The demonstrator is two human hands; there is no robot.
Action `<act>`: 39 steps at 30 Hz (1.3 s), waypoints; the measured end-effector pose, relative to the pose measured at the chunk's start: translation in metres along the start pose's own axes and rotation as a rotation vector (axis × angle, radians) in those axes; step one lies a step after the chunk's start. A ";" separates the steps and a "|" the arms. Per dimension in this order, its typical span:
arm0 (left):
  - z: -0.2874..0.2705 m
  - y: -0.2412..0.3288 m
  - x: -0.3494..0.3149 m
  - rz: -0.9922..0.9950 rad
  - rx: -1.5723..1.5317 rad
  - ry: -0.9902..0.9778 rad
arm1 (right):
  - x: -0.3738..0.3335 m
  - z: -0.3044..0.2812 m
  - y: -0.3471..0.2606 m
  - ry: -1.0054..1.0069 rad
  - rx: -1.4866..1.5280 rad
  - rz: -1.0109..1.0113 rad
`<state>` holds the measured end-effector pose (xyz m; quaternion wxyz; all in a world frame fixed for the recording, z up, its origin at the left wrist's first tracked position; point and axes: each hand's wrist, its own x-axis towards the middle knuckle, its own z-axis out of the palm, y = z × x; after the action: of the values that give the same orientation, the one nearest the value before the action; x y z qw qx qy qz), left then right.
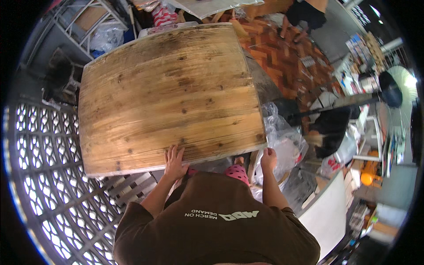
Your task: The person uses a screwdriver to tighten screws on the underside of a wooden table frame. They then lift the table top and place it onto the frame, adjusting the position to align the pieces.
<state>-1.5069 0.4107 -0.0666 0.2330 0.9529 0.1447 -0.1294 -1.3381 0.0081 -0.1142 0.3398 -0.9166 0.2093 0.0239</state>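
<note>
A large wooden tabletop [172,97] with knots and dark stains lies in front of me, its pale near edge close to my body. My left hand [175,161] rests on it near the middle of that edge, fingers spread over the boards and thumb out to the right. At the near right corner is my right hand [268,160], with its fingers curled closed. Whether it pinches the corner or some small thing is too hidden to tell.
Clear plastic bags [285,141] crowd the right side of the tabletop. A white board [327,216] leans at lower right. A patterned lattice wall [53,176] rises at left. Another person [304,17] is far right on the parquet floor [282,57]. A fan [399,88] stands right.
</note>
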 end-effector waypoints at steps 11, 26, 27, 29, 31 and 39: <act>0.042 0.077 0.022 -0.101 0.247 -0.005 | 0.230 0.114 -0.105 -0.937 0.709 -0.167; 0.154 0.044 0.037 0.038 0.580 1.065 | 0.222 0.128 -0.080 -0.157 1.164 -0.992; 0.169 0.045 0.040 0.024 0.708 1.238 | 0.222 0.124 -0.065 -0.094 1.230 -1.168; 0.185 0.044 0.047 0.046 0.677 1.302 | 0.206 0.118 -0.030 -0.070 1.393 -1.403; 0.192 0.045 0.060 0.056 0.609 1.403 | 0.178 0.116 -0.016 -0.234 1.543 -1.573; 0.170 0.067 0.066 0.065 0.499 1.509 | 0.158 0.098 -0.020 -0.559 2.071 -1.138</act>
<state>-1.4536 0.2863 -0.2063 -0.1449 0.8110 0.2024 0.5295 -1.1763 0.0258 -0.2069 0.9068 -0.1352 -0.3836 -0.1105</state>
